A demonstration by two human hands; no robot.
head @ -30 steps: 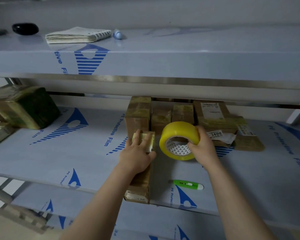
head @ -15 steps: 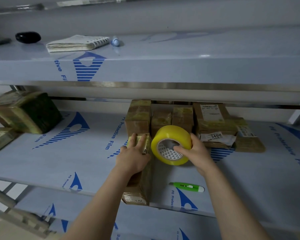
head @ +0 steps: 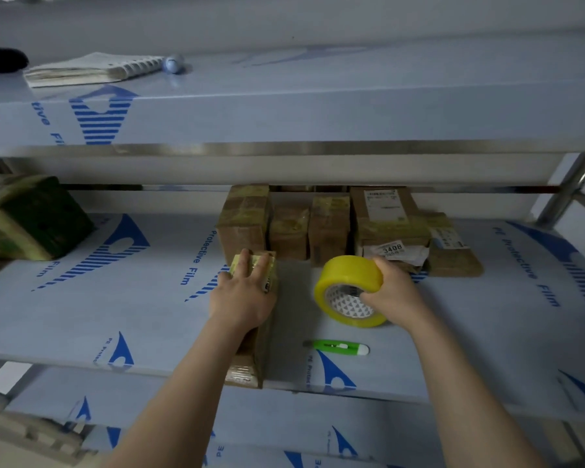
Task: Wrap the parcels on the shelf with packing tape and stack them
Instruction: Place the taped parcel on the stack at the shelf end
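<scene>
Left hand (head: pixel 240 298) lies flat on a parcel (head: pixel 264 349), fingers straight and pressing its taped top; this grip closes on nothing. The parcel lies lengthwise on the shelf (head: pixel 149 315), its near end at the front edge. Right hand (head: pixel 390 288): grip curled round the yellow tape roll (head: pixel 348 288), held on edge to the right of the parcel and apart from it. Contact between roll and shelf cannot be told. A green cutter (head: pixel 338 347) lies near the roll. A row of parcels (head: pixel 328 228) stands at the back.
</scene>
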